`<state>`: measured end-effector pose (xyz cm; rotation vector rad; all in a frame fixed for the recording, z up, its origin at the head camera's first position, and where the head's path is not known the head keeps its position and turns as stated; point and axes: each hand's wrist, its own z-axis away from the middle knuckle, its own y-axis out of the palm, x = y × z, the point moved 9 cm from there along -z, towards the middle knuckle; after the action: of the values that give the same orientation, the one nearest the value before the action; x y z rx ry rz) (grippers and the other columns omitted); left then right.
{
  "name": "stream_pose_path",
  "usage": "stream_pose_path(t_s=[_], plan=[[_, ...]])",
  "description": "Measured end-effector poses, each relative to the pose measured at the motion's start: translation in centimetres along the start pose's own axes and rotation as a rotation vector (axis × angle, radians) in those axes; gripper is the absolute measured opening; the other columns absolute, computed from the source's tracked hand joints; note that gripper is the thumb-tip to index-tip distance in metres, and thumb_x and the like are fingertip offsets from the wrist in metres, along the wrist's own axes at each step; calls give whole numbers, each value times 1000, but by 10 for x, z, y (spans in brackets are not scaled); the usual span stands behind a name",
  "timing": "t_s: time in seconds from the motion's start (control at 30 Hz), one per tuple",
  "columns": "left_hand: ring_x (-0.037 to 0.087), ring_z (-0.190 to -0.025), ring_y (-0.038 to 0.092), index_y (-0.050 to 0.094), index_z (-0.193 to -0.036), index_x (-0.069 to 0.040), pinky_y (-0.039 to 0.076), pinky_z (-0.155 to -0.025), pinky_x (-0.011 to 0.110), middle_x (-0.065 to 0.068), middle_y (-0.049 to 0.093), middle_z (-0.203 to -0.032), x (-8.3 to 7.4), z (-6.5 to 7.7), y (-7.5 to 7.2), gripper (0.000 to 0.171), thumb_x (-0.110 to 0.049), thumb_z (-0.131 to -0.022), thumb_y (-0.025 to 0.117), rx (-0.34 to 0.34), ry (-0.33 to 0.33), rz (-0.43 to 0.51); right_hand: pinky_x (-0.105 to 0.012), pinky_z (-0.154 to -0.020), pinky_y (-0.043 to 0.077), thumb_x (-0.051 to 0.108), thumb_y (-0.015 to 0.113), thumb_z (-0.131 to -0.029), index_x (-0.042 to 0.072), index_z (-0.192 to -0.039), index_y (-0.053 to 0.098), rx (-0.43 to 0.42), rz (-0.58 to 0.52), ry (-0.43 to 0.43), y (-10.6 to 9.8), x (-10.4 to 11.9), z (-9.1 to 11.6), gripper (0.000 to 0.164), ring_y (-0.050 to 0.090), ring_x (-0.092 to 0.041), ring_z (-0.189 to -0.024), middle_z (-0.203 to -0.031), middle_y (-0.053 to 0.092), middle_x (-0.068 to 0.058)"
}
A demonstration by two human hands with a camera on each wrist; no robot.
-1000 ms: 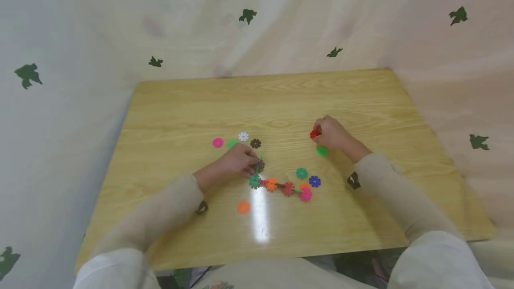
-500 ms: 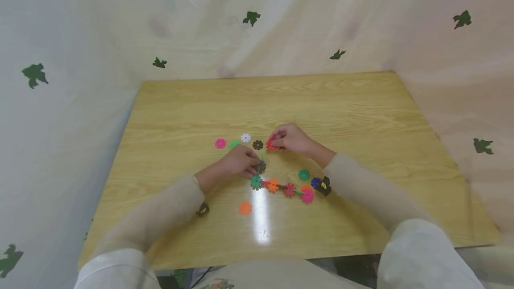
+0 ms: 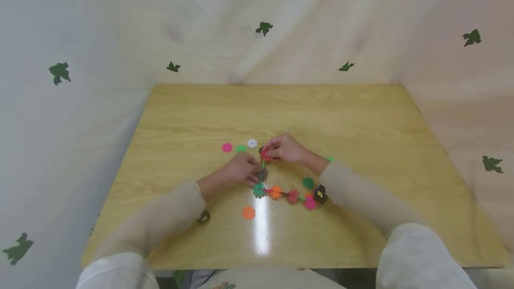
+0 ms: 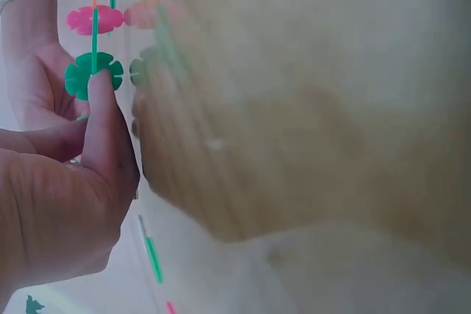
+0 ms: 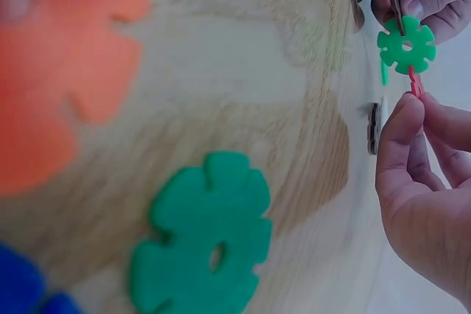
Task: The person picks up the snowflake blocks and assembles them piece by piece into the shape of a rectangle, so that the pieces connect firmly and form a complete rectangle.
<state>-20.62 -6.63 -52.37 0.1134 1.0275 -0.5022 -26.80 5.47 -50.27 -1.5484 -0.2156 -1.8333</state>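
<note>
A chain of slotted plastic flower discs lies across the table, with a teal disc (image 3: 259, 190), an orange disc (image 3: 275, 192), a red-brown disc (image 3: 292, 196) and a pink disc (image 3: 310, 202). My left hand (image 3: 240, 168) holds the chain's upper end by the dark brown disc (image 3: 263, 173). Above it a light green disc (image 5: 407, 45) stands edge-on in the head view. My right hand (image 3: 288, 150) pinches a red disc (image 3: 265, 155) between thumb and fingers. In the right wrist view the red disc meets the light green disc's rim; whether the slots are engaged, I cannot tell.
Loose discs lie around: pink (image 3: 227, 147), green (image 3: 241, 148) and white (image 3: 252, 143) beyond my left hand, orange (image 3: 248, 212) nearer me, another green disc (image 3: 308, 183) by the right forearm. A blue disc (image 5: 18, 284) shows in the right wrist view. Fabric walls border the wooden table (image 3: 361, 115).
My right hand has carried the red disc leftward from the right side of the table to the light green disc. My left hand keeps its hold on the chain. The head view has tilted slightly.
</note>
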Motion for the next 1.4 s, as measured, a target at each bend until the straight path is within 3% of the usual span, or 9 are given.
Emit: stream_pose_path(t_s=[0.47,0.7,0.87,1.0,1.1,1.23,1.33,1.4], plan=[[19,-56,63,64,-102,16,64,-58,35,17,64,-73,41,20,7,15,6,-97,55,-143,-24,61,-26,-64,61,-9,68,-88,-9,-99,72,74,-42,-4,41,-13,0,12,66,-15,-67,-84,74,-12],[18,-55,62,63,-104,16,64,-57,34,17,63,-74,41,21,8,15,6,-97,55,-165,-23,71,-25,-60,59,-9,68,-87,-6,-97,74,113,96,-55,46,-3,-5,11,62,-12,-61,-77,72,-7],[18,-59,63,64,-107,16,64,-59,33,19,66,-82,30,23,-8,17,4,-98,55,-185,-15,44,-28,-66,61,-7,64,-92,-9,-117,68,79,98,-67,36,4,-9,25,67,-16,-68,-84,73,-10],[19,-61,66,65,-109,15,64,-60,33,19,68,-84,25,23,-21,18,3,-98,58,-184,-24,-2,-29,-70,61,-3,62,-95,-4,-123,67,-35,238,-74,17,3,-14,28,69,-18,-78,-91,71,-8],[20,-60,68,68,-104,12,64,-59,33,18,69,-80,22,24,-26,14,1,-97,61,-180,-11,-50,-26,-68,58,0,63,-94,-1,-120,69,-81,380,-86,8,3,-18,26,64,-14,-76,-88,67,-3],[23,-59,69,70,-89,7,64,-57,34,16,69,-74,16,26,-36,15,-2,-94,60,-186,9,-136,-24,-57,46,4,66,-93,-2,-120,69,-53,490,-128,11,12,-25,28,49,-11,-61,-74,59,-2],[24,-58,69,69,-81,6,63,-55,34,16,69,-72,10,24,-48,17,-2,-91,58,-219,23,-161,-29,-63,50,3,70,-88,-1,-117,70,-43,579,-164,11,22,-25,29,53,-15,-68,-81,59,-5],[24,-57,68,68,-80,5,63,-55,35,16,69,-72,6,21,-56,15,-3,-91,59,-244,30,-148,-33,-74,56,0,71,-83,1,-114,71,-39,638,-166,9,26,-23,32,59,-19,-81,-91,61,-8]])
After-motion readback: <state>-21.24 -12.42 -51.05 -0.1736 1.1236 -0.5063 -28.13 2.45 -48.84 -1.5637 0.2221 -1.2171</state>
